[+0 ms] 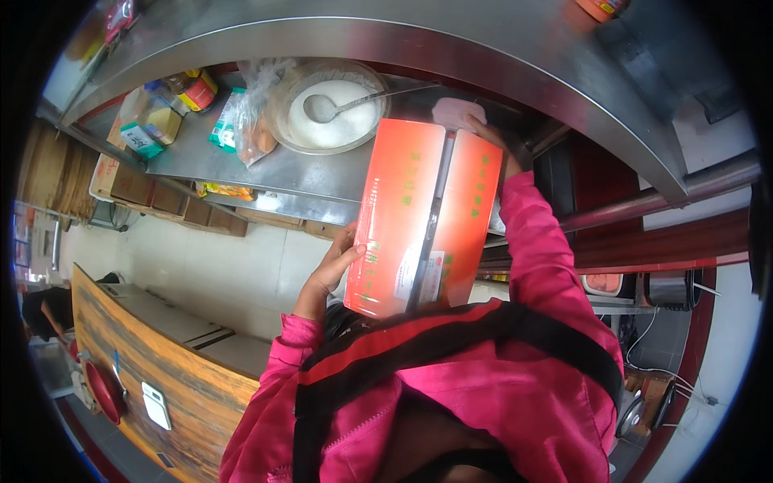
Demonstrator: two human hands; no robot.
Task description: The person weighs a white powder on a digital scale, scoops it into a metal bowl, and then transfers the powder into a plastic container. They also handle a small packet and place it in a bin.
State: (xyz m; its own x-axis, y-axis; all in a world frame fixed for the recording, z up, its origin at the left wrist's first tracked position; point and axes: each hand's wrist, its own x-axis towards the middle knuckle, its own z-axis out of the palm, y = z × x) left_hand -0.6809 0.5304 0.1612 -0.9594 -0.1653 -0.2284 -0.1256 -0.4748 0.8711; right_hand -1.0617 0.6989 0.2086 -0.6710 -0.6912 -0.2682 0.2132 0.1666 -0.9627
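Observation:
My left hand grips the left side of a red-orange cardboard box, its thumb on the top face. Two flaps meet at a dark taped seam, and the box bears printed writing and white labels. Beyond the box's far right corner, my right hand reaches over the steel shelf. Its fingertips are at a pink container or lid; the box hides part of this hand, and I cannot make out a firm hold. Left of the pink thing, a large bowl contains white powder or granules, with a metal ladle resting in it.
A clear plastic bag, green-and-white packets and a dark bottle stand on the shelf. The upper steel shelf's edge overhangs them. Behind me at left, a wooden table bears a white device. Another person is beyond it.

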